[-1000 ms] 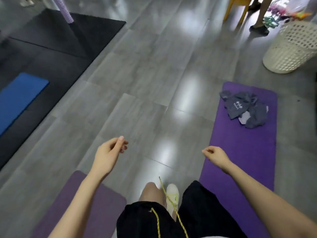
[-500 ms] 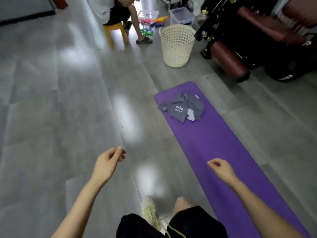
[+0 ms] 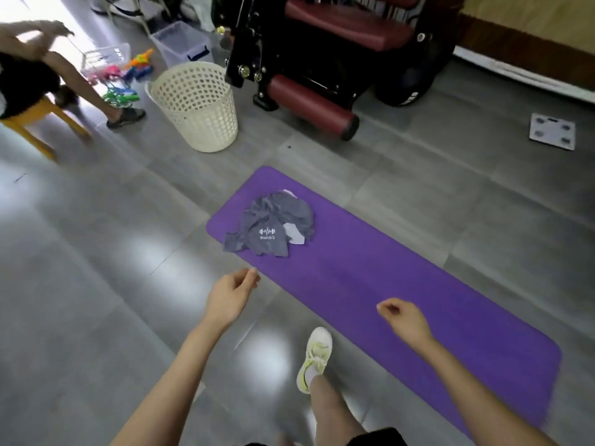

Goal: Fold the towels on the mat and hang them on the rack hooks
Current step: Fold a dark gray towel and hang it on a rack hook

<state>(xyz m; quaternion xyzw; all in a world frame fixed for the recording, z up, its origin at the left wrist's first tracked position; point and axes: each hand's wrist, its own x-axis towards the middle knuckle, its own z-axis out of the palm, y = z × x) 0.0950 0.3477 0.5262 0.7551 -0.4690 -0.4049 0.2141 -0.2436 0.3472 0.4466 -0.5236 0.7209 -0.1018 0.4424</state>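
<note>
Here, grey towels (image 3: 272, 225) lay crumpled in heap near far end of purple mat (image 3: 402, 294). Left hand (image 3: 230, 296) hovered over floor beside mat edge, fingers loosely curled, holding nothing. Right hand (image 3: 405, 320) hung above mat, loosely closed, empty. White basket (image 3: 196, 106) stood beyond mat.

A home gym corner of a lived-in room: a purple mat (image 3: 402, 284) on grey floor tiles (image 3: 96, 252), a padded weight machine (image 3: 322, 59) (dark red cushions), a scale (image 3: 552, 131), plus a laundry basket (image 3: 196, 104) and bright toys (image 3: 135, 67).
</note>
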